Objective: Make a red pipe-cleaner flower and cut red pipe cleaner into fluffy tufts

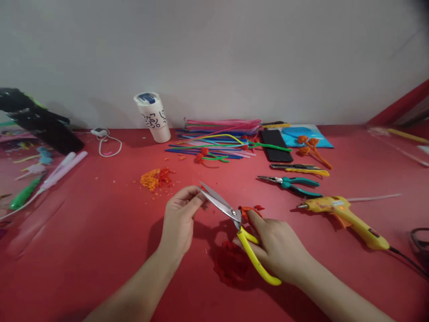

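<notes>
My right hand (279, 248) grips a pair of scissors (258, 259) with yellow handles, its blades slightly apart and pointing up-left. At the blade tips, my left hand (181, 214) pinches a small red piece (203, 189), mostly hidden by the fingers. An orange-red scrap (246, 213) shows by my right index finger; whether that hand holds it I cannot tell. Below the scissors lies a dark red fluffy heap (231, 264). Beyond my left hand is a small pile of orange and red clippings (152, 180).
A glue gun (351, 221), teal pliers (291, 184), a cutter knife (298, 169) and a phone (276, 145) lie at right. Pipe cleaners (214, 134) and a white tumbler (154, 118) are along the wall. A pink hot-styling-like tool (63, 172) lies left.
</notes>
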Motion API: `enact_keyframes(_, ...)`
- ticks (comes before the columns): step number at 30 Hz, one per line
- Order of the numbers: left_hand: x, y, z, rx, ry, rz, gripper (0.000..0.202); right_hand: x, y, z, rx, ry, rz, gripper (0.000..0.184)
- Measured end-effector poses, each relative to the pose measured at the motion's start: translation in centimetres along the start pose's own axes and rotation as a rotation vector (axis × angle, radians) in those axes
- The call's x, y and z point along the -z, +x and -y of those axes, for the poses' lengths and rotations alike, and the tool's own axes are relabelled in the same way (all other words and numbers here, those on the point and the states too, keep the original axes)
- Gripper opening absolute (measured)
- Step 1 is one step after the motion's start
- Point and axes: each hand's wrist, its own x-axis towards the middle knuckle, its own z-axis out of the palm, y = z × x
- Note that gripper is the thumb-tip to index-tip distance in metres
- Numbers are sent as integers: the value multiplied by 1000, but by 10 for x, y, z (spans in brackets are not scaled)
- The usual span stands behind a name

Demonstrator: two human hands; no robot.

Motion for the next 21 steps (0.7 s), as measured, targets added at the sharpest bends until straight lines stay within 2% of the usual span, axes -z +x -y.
enact_keyframes(6, 1, 1, -1, -3, -11, 14, 2, -2, 0, -3, 15, -78, -37, 37)
enact_keyframes(21, 3, 3, 0, -23, 6, 36, 2, -4, -1, -5, 14, -109, -50, 33)
